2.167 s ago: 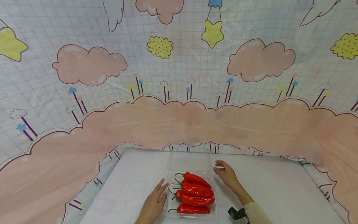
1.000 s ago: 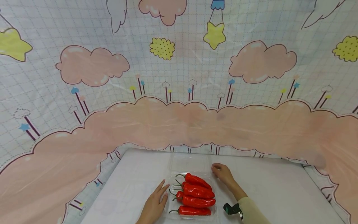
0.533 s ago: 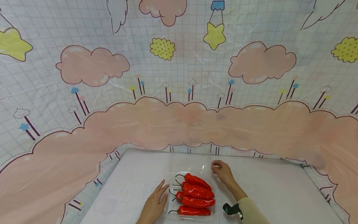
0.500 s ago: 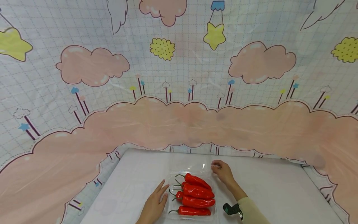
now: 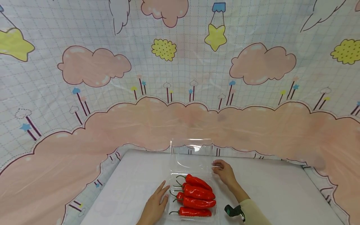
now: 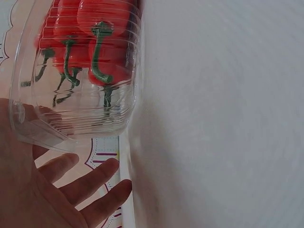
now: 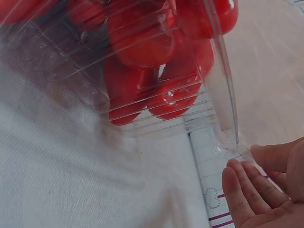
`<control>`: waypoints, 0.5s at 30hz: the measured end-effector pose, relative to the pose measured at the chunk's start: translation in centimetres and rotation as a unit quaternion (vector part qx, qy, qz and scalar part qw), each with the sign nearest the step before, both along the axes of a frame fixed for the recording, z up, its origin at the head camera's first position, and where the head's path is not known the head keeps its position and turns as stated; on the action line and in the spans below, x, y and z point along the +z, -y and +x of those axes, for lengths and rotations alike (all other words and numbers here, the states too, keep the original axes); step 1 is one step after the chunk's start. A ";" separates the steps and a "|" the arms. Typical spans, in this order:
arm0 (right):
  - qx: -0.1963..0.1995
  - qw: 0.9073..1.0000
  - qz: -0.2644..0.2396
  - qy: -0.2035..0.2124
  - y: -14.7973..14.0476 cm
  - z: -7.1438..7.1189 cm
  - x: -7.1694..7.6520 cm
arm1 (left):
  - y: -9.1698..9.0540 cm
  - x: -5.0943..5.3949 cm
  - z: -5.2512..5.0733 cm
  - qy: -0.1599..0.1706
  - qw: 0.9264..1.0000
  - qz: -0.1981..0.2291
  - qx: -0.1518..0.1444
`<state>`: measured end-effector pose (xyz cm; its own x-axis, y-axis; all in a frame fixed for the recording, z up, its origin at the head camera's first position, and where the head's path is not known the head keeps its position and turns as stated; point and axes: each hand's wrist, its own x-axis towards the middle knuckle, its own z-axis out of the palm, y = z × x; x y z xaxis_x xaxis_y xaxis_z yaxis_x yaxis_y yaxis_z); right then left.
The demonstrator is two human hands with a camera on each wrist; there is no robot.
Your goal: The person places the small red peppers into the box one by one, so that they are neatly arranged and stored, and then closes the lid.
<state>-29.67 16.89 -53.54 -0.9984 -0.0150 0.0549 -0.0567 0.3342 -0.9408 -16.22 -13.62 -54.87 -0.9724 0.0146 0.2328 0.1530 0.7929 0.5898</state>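
Several red peppers point(image 5: 198, 191) with green stems lie in a clear plastic clamshell box point(image 5: 194, 218). Its clear lid point(image 5: 191, 160) stands raised at the far side, hinged to the base. My left hand point(image 5: 154, 203) rests at the box's left side, fingers relaxed and spread; in the left wrist view the thumb side meets the clear wall. At the right end of the hinge line, my right hand point(image 5: 225, 172) pinches the lid's edge between thumb and fingertips, as the right wrist view shows near the plastic corner point(image 7: 230, 151).
A white table point(image 5: 270, 184) lies under the box. Behind it hangs a cloth point(image 5: 157, 122) printed with clouds and stars. A small dark device point(image 5: 232, 210) is strapped at my right wrist beside a pale sleeve point(image 5: 254, 212).
My right hand has moved in to the lid's edge, and the lid has swung up from lying flat. The left hand and the peppers stay in place.
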 end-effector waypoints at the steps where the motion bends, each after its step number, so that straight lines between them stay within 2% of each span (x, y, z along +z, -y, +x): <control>1: 0.000 1.000 -0.003 0.000 0.0 0.1 0.1 | 0.0 0.0 0.0 0.002 1.000 -0.001 -0.001; 6: 0.002 1.000 -0.021 -0.013 0.0 0.3 0.5 | 0.0 0.1 0.0 0.004 1.000 0.001 -0.003; 15: 0.009 0.999 -0.022 -0.029 -0.1 0.7 1.0 | 0.0 0.2 0.0 0.002 1.000 -0.005 -0.005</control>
